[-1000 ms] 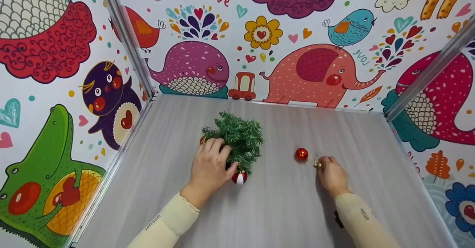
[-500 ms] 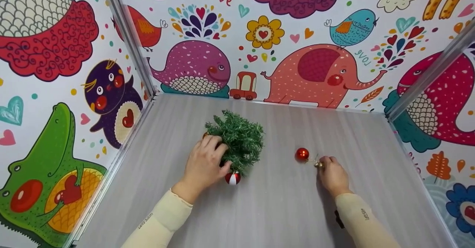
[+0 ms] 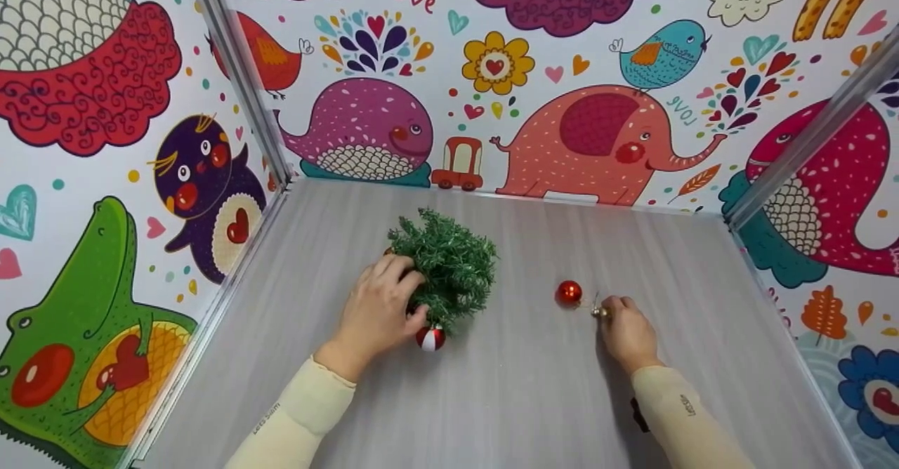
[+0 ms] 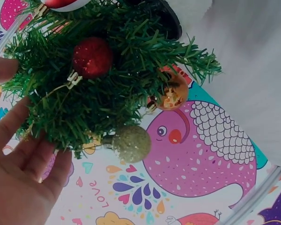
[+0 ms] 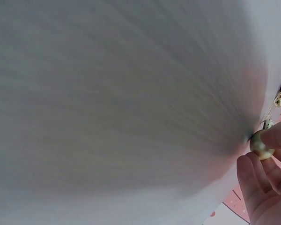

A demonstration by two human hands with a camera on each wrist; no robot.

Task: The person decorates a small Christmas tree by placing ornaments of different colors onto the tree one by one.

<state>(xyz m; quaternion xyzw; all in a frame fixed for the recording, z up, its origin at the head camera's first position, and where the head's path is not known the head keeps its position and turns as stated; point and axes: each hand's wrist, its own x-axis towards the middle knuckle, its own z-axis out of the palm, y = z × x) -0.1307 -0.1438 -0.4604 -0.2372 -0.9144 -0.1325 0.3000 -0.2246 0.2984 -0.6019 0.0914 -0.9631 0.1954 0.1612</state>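
Observation:
A small artificial Christmas tree [image 3: 453, 265] stands on the grey tabletop. My left hand [image 3: 379, 307] holds its left side, thumb and fingers bent around the branches. A red-and-white striped bauble [image 3: 430, 338] hangs by the thumb. In the left wrist view a red bauble [image 4: 92, 57], a shiny orange-gold bauble [image 4: 172, 91] and a glittery gold bauble [image 4: 132, 144] hang from the green branches. Over on the right, my right hand [image 3: 630, 332] pinches a small gold bauble [image 5: 258, 143] between thumb and fingers, at the tabletop. Its silver cap and string point toward a loose red bauble [image 3: 569, 293].
Printed panels with cartoon animals enclose the tabletop [image 3: 520, 399] at the back and both sides. Metal strips [image 3: 242, 69] run up the corners. A small black object [image 3: 640, 415] shows beside the right sleeve.
The left hand has shifted left and slightly down. The striped bauble has swung left with it as the tree turned a little. The right hand and the loose red bauble stayed put.

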